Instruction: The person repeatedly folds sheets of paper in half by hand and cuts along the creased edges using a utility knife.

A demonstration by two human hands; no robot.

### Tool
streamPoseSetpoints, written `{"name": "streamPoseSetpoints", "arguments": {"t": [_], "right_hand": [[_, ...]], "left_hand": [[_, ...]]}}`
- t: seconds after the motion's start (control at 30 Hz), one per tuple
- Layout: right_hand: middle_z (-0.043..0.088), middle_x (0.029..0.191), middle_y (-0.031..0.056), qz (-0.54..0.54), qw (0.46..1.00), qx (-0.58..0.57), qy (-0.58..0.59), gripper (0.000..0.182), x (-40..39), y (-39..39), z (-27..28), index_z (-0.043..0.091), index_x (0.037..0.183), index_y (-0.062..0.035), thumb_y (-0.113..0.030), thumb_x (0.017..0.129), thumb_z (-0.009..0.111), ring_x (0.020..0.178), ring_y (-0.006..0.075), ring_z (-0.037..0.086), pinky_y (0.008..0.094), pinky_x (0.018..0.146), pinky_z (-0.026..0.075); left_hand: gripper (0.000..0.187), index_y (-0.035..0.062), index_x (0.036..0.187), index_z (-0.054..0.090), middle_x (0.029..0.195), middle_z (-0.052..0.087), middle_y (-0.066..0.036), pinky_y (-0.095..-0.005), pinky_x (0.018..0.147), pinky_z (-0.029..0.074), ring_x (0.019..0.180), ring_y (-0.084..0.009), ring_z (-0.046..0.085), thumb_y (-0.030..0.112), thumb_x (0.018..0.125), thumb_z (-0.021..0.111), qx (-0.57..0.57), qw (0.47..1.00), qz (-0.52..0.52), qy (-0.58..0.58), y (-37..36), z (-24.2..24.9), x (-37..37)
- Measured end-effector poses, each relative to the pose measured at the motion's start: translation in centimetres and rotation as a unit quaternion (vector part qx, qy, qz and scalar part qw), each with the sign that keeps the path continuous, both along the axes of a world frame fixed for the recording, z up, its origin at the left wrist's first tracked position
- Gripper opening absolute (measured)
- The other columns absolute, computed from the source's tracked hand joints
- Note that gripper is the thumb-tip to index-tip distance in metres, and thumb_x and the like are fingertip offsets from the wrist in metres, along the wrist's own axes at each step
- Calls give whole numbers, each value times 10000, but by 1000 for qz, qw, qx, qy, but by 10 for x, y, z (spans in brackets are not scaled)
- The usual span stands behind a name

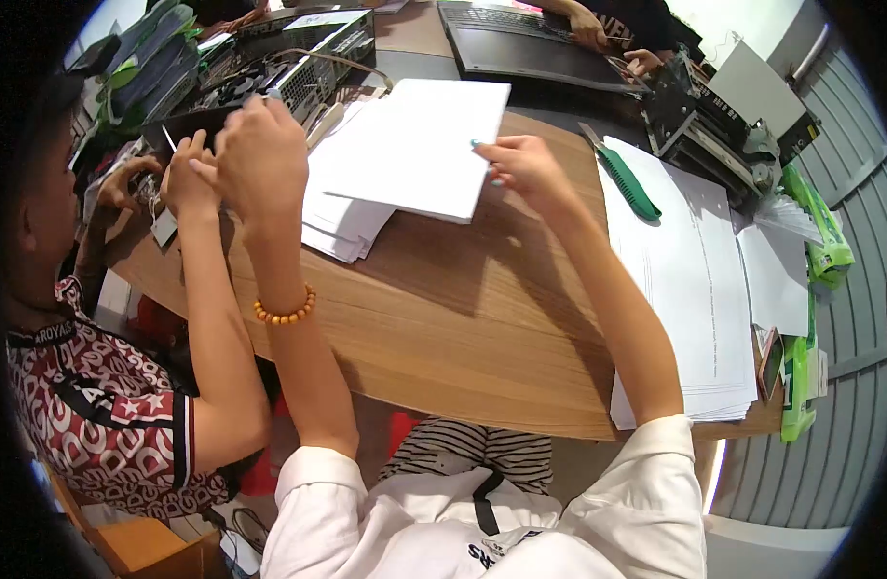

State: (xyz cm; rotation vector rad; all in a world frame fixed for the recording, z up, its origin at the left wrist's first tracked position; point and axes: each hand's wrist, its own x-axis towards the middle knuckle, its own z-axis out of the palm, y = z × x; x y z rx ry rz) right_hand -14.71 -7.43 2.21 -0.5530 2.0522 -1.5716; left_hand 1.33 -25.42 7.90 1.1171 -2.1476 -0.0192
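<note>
My right hand pinches the right edge of a stiff white sheet, holding it tilted above the table. Beneath it lies a stack of white papers. My left hand, above a beaded bracelet on the wrist, is raised left of the sheet with its fingers curled closed. Whatever those fingers may hold is hidden. Close beside it on the left is a co-worker's hand.
A green utility knife lies on printed papers at the right. An open laptop stands at the back, with another person's hands behind it. An opened computer case is at the back left. A co-worker sits close on my left.
</note>
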Motion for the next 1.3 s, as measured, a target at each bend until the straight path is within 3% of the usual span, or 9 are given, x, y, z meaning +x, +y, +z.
{"name": "streamPoseSetpoints", "arguments": {"t": [0.1,0.27,0.43,0.6,0.77,0.87,0.93,1.1,1.3], "right_hand": [[614,736,97,36,995,-62,-71,316,13,-34,-16,600,941,92,-215,865,618,535,64,538,151,473,470],[626,882,201,97,991,-33,-82,449,20,-37,-3,528,1037,174,-249,890,573,765,236,671,240,636,562],[643,928,142,151,979,86,105,303,25,44,14,578,1085,73,-164,901,534,752,186,666,257,670,545],[658,948,109,103,921,170,335,210,56,179,22,633,1044,-19,-84,861,555,835,183,647,297,725,521],[459,1306,158,50,885,286,363,514,118,296,25,495,1237,-54,-135,759,664,1174,301,476,400,971,391],[318,1405,175,83,826,385,404,725,160,332,15,381,1335,-90,-360,743,700,1277,363,335,483,1029,299],[278,1423,190,82,835,410,358,876,185,346,4,330,1369,-102,-451,668,723,1323,375,245,521,1058,226],[601,1119,139,18,761,397,513,303,223,350,-4,597,1051,-7,-83,758,607,1060,274,576,429,918,457],[663,930,98,-41,783,325,528,198,258,343,18,639,929,-22,-26,739,587,912,249,644,431,856,487]], "left_hand": [[342,29,1009,618,1030,626,-152,-595,936,316,983,-289,595,253,916,377,-121,980,-65,146,-5,-20,-16],[294,82,988,652,937,658,-123,-586,916,331,937,-269,611,268,892,446,18,979,-163,-119,18,-26,-31],[489,231,1246,523,1331,453,-129,-615,1003,237,1254,-327,386,430,806,602,5,933,-271,-236,41,-59,-48],[353,214,1158,568,1142,570,-94,-612,975,278,1135,-273,499,276,812,596,14,939,-246,-241,28,-87,-60],[391,213,1199,552,1082,598,-105,-611,972,284,1035,-279,566,244,810,582,69,940,-240,-235,22,-76,-56],[447,191,1245,515,1178,556,-130,-619,974,274,1118,-293,516,278,814,593,80,928,-234,-277,26,-77,-60],[506,151,1277,476,1295,471,-151,-628,975,263,1216,-305,430,323,819,602,-90,942,-223,-234,41,-84,-67],[465,123,1267,476,1342,428,-146,-531,1044,259,1259,-307,381,325,858,567,-97,838,-500,-198,133,-60,-79],[318,114,1165,561,1300,492,-96,-479,1077,246,1256,-269,398,254,879,546,-97,726,-667,-138,201,-56,-74]]}}
